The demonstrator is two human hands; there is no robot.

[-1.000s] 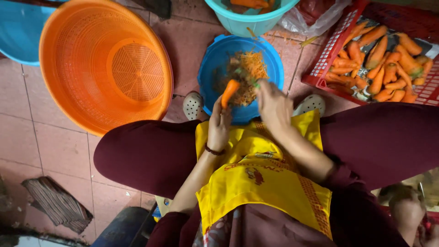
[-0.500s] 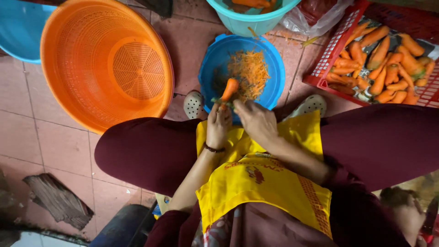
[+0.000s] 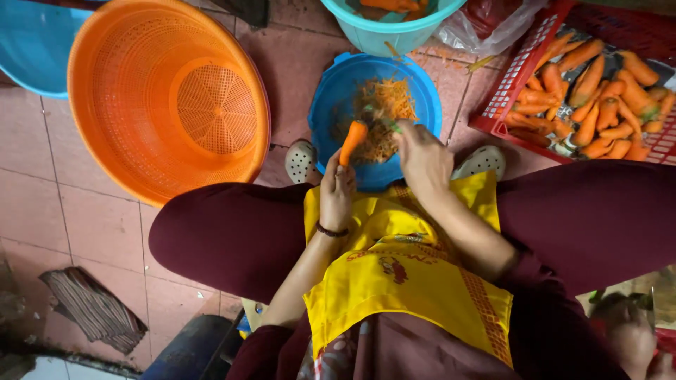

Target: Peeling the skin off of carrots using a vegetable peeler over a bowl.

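My left hand (image 3: 336, 193) grips a carrot (image 3: 352, 141) by its lower end, tip pointing up over the blue basin (image 3: 331, 112). My right hand (image 3: 421, 156) holds a small green-handled peeler (image 3: 386, 124) just right of the carrot's top. Orange peelings (image 3: 386, 105) lie piled in the basin. Both hands work above my lap, which is covered by a yellow apron (image 3: 401, 274).
A big orange mesh basket (image 3: 165, 98) stands at the left on the tiled floor. A red crate (image 3: 514, 77) of several carrots is at the right. A teal bowl (image 3: 394, 24) sits beyond the basin. My shoes (image 3: 303, 162) flank the basin.
My right hand pulled back toward me, then moved up again to the carrot's tip. The left hand kept hold of the carrot and barely moved.
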